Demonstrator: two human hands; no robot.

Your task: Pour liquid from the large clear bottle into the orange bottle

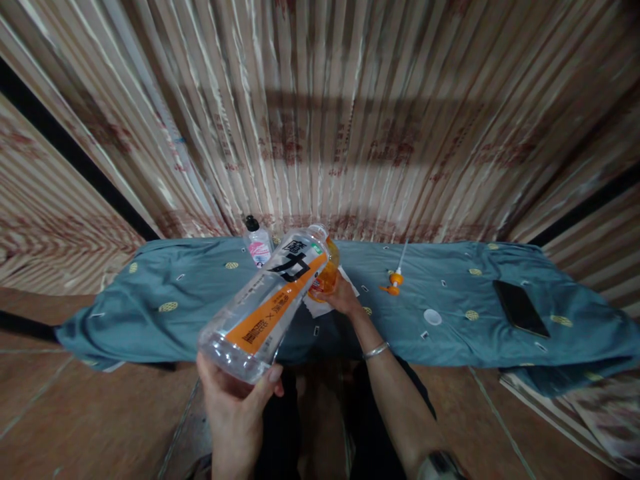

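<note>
A large clear bottle (270, 300) with an orange and black label is tilted, its base low at the left and its mouth up at the right. My left hand (237, 393) grips it round the base. Just behind its mouth end is an orange bottle (327, 270), which my right hand (343, 293) holds low on its side. The clear bottle's mouth overlaps the orange bottle's top; whether they touch is not clear. White paper (317, 308) lies under the orange bottle. To the right, an orange pump head (394, 283) with a clear tube lies on the cloth.
A small bottle with a black cap (259, 245) stands at the back left. On the blue-green cloth (440, 340) are a round white disc (433, 317) and, farther right, a dark phone (520, 307). A striped curtain (350, 133) hangs behind.
</note>
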